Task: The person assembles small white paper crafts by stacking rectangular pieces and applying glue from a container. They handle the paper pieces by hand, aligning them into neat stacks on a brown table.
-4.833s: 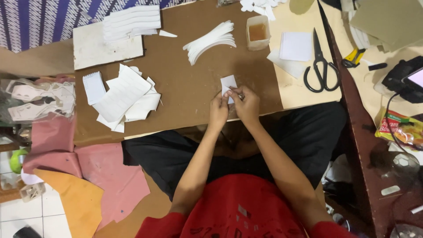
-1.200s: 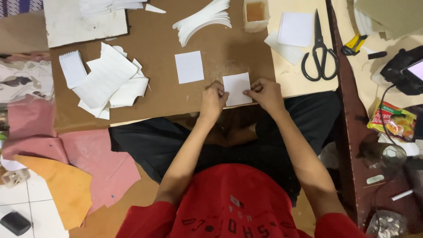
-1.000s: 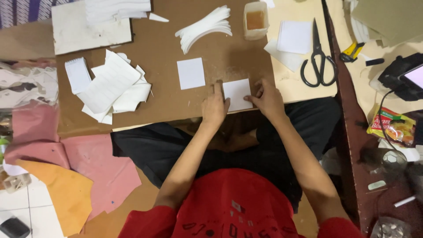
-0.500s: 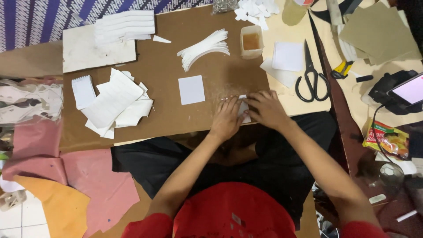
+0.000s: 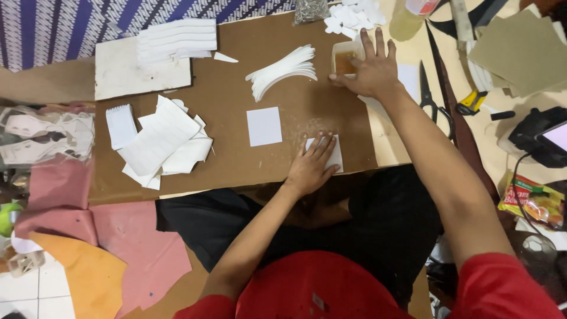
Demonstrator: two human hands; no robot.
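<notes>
Near the front edge of the brown cardboard work board (image 5: pixel 236 77), toward its right end, a small white paper square (image 5: pixel 335 155) lies flat under the left hand (image 5: pixel 312 168), whose fingers are spread and pressed down on it, gripping nothing. The right hand (image 5: pixel 371 68) reaches to the board's far right corner, palm open and fingers splayed over a small clear container of amber glue (image 5: pixel 344 61); whether a fingertip dips in cannot be told.

Judging from the layout, the work looks partly done: one more white square (image 5: pixel 264 126) waits just left of the pressed piece, a fanned bundle of curved white strips (image 5: pixel 282 72) sits beyond it, and a loose pile of white cut sheets (image 5: pixel 162 145) covers the left part of the board, so plenty of pieces appear left to handle.

Off the board's right edge, black scissors (image 5: pixel 433 103) lie on a pale sheet. Pink and orange pieces of material (image 5: pixel 88 236) spread over the floor at the left, and a blue-and-white patterned cloth (image 5: pixel 65 26) runs along the far side. The person sits on the floor in a red shirt.
</notes>
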